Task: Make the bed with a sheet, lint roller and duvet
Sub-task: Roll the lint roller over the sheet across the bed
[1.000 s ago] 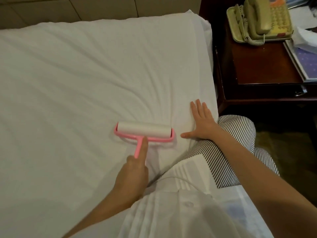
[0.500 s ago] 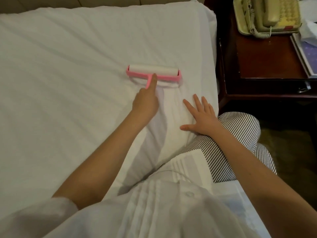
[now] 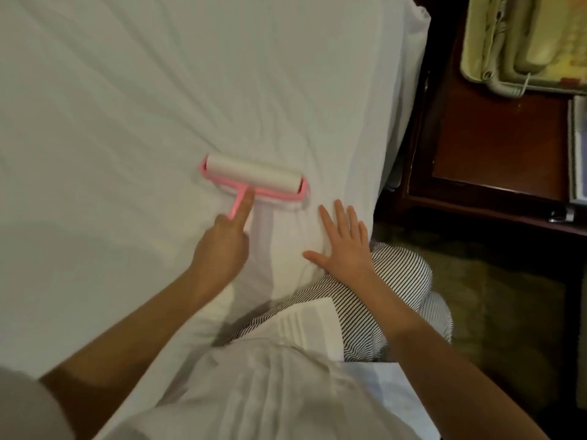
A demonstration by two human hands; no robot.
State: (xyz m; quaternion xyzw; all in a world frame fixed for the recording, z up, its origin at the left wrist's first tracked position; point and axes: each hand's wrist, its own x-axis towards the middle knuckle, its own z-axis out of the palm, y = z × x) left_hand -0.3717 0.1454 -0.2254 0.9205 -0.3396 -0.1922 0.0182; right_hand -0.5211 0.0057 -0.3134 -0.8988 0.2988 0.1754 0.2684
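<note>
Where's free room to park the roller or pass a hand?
The sheet is bare left of and beyond the lint roller. The nightstand has bare wood between the telephone and its near edge. Crowded: bed's right edge, where left hand grips the roller and right hand presses flat.

The left hand point(image 3: 222, 246) sits mid-frame, fingers curled round the thin handle of a pink plastic lint roller point(image 3: 254, 179), forefinger laid straight along it; its bare forearm runs down to the lower left. The right hand point(image 3: 346, 249), just right of it, lies flat, palm down, fingers straight and spread, its arm reaching to the lower right corner
</note>
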